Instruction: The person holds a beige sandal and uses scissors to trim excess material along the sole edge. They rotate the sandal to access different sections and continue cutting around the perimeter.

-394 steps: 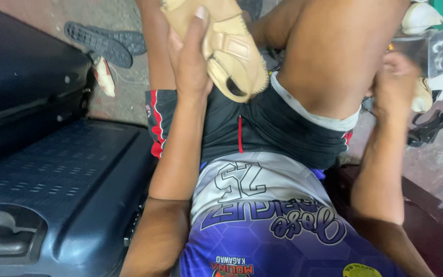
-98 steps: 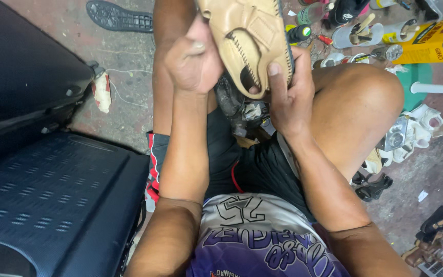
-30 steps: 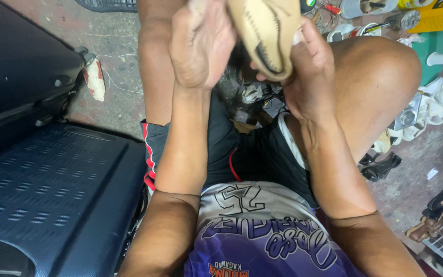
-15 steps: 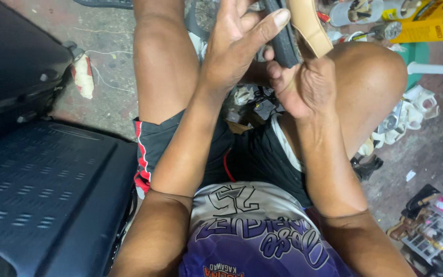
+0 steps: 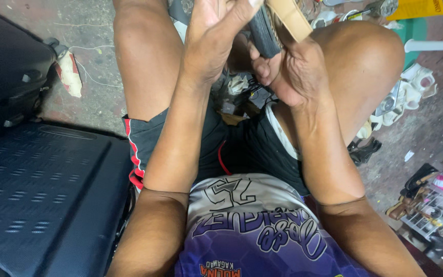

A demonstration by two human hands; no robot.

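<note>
Turned edge-on since before, the tan shoe [image 5: 278,23] sat clamped in my right hand [image 5: 296,72]; my left hand [image 5: 208,43] pressed it, fingers spread.

Shoe turned edge-on

Rotated from sole-facing to edge-on: tan sandal [image 5: 287,18] above right knee [image 5: 365,56]; left hand [image 5: 208,43] opened, right hand [image 5: 296,77] gripping beneath.

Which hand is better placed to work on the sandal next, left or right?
Probably left. The right hand is wrapped around the tan sandal, serving as the grip that steadies it. The left hand lies open against the sole with fingers extended, so it looks free to press or pull.
</note>
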